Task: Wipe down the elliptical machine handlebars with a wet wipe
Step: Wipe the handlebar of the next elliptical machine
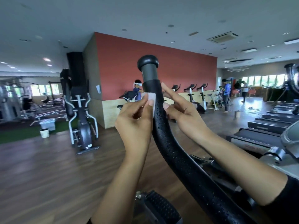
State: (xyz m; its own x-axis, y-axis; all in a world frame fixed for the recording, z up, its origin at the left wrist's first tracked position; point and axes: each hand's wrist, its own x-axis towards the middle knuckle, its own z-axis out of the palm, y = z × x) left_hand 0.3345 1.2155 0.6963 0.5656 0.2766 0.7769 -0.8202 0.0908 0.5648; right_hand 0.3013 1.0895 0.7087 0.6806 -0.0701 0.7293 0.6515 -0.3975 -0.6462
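Note:
A black, dimpled elliptical handlebar [176, 152] curves up through the middle of the head view and ends in a grey neck with a round black cap [147, 61]. A small white wet wipe [151, 98] lies against the left side of the grip near its top. My left hand [135, 120] pinches the wipe between thumb and fingers and presses it to the bar. My right hand [182, 110] is on the bar's right side at the same height, fingertips touching the grip near the wipe; whether it holds the wipe's far end is hidden behind the bar.
A foot pedal [159, 207] sits low in front of me. Another elliptical [81, 117] stands on the wooden floor at left beside a white bin [44, 132]. Treadmills [267, 125] line the right side. Exercise bikes and several people stand along the red wall [161, 70].

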